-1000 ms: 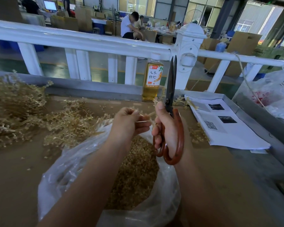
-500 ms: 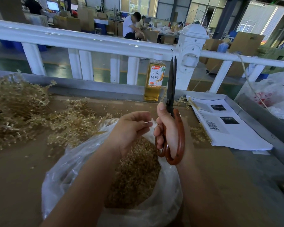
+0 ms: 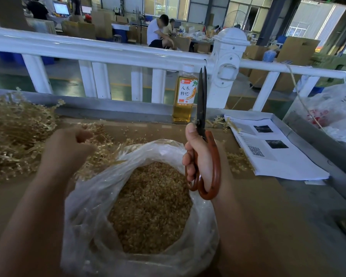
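Left hand [image 3: 68, 148] has swung left beyond the bag [image 3: 84, 216], grip unclear; right hand [image 3: 201, 162] clasps scissors [image 3: 202, 108] over its rim.

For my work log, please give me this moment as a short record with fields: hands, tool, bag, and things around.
Right hand: grips the scissors by the orange handles, blades together, pointing up
Left hand: blurred, fingers curled, over the dry sprigs left of the bag; hold unclear
Plastic bag: open, filled with small golden cut pieces
Behind: bottle by the white railing
Right side: printed papers
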A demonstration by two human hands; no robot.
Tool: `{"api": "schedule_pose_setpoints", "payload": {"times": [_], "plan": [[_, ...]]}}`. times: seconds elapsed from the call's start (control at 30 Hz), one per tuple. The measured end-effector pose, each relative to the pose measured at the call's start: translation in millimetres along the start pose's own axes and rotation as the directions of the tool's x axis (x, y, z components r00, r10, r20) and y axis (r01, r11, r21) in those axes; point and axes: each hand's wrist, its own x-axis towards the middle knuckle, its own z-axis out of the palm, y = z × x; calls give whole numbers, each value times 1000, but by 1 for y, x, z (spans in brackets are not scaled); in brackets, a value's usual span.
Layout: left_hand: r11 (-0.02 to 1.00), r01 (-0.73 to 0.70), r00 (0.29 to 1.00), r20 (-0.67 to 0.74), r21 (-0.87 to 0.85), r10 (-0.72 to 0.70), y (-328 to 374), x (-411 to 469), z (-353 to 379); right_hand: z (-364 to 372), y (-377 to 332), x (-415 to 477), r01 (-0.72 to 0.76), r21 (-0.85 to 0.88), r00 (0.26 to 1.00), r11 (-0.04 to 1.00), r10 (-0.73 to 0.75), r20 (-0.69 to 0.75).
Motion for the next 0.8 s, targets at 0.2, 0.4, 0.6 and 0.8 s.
{"api": "schedule_pose_setpoints", "payload": {"times": [0.2, 0.4, 0.6, 0.8], "plan": [[983, 98, 978, 170, 153, -124, -15, 4, 8, -2, -2, -2, -19, 11, 1000, 1000, 19, 7], [967, 41, 982, 169, 250, -85, -11, 5, 14, -2, -2, -2, -14, -10, 1000, 1000, 15, 19], [987, -65, 997, 58, 144, 58, -2, -2, 17, 2, 1, -3, -12, -23, 999, 1000, 12, 36], [992, -103, 994, -34, 72, 105, 0, 4, 22, 3, 2, -1, -3, -39, 999, 999, 4, 36]]}}
